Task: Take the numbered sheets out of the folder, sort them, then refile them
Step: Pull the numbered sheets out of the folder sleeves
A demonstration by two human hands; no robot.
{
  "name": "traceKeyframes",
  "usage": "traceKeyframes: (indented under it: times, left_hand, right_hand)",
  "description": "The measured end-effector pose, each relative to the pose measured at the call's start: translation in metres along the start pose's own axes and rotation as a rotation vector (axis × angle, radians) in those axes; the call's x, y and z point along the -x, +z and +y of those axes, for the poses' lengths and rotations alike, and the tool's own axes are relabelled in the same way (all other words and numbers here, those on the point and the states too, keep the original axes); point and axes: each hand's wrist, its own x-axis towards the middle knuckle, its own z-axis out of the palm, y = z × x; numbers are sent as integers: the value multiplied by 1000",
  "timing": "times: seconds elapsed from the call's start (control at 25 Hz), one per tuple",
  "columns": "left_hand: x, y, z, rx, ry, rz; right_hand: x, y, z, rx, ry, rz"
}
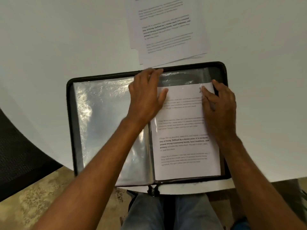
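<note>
A black zip folder (69, 113) lies open on the white table, its clear plastic sleeves spread on both sides. A printed sheet (184, 143) sits partway inside the right-hand sleeve, its top edge below the sleeve's opening. My left hand (146, 95) rests flat across the top of the spine, fingers straight at the sleeve's upper left, thumb on the sheet. My right hand (219, 105) pinches the sheet's upper right corner, thumb over the printed number. A loose stack of printed sheets (166, 30) lies on the table just beyond the folder.
The left sleeve (106, 122) is clear and holds no paper. A dark mesh chair (18, 155) stands at the left by the table's curved edge. My lap (172, 213) and patterned floor show below the folder's zip pull (153, 190).
</note>
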Motion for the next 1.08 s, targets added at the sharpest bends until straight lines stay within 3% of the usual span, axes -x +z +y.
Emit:
traceKeyframes:
  times: [0.32, 0.76, 0.88, 1.08]
  left_hand:
    - [-52, -1, 13, -69, 102, -108]
    - [-73, -11, 18, 201, 18, -175]
    - [-85, -14, 17, 213, -22, -277]
    - [-95, -15, 17, 150, 73, -455]
  right_hand:
    - [-9, -24, -6, -247, 152, 1]
    - [-9, -30, -28, -562, 371, 37]
    - [-12, -30, -30, -645, 442, 45]
    - [-14, -30, -31, -717, 492, 33]
